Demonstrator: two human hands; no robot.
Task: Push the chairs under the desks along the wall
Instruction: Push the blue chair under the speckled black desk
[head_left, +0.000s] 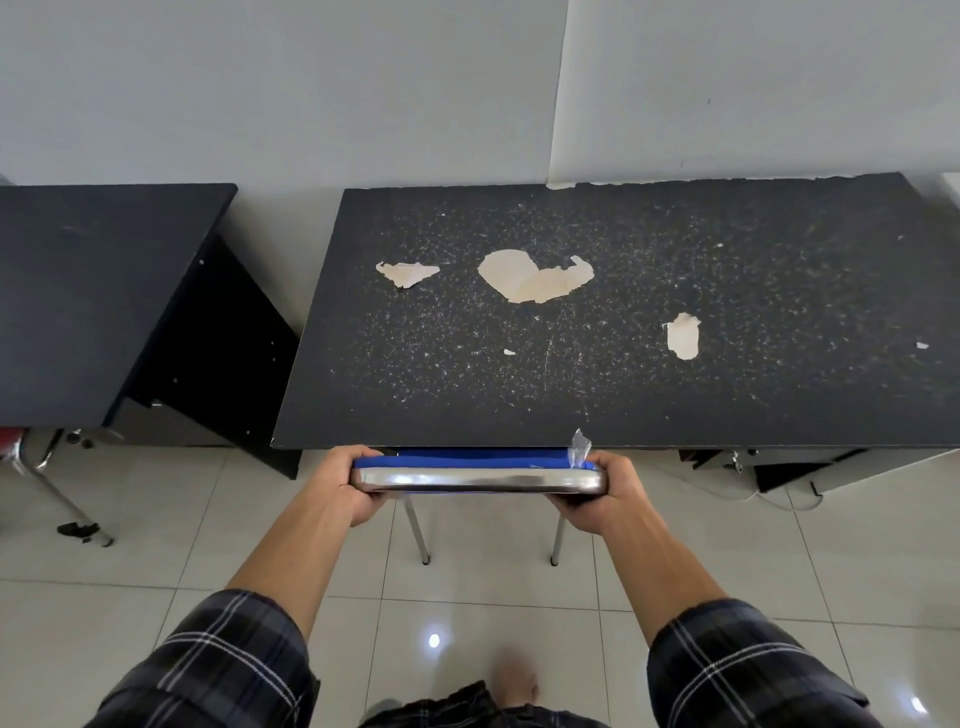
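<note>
Beside desk (623, 322), second desk (93, 291).

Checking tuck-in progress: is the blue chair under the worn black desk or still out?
Mostly in. The blue padded chair with chrome back rail shows only its backrest top and rear legs past the worn black desk's front edge.

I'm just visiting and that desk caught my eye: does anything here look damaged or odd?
Yes. The black desk has pale patches where its top layer has peeled away, plus many fine scratches. A scrap of clear plastic sticks up from the blue chair.
</note>
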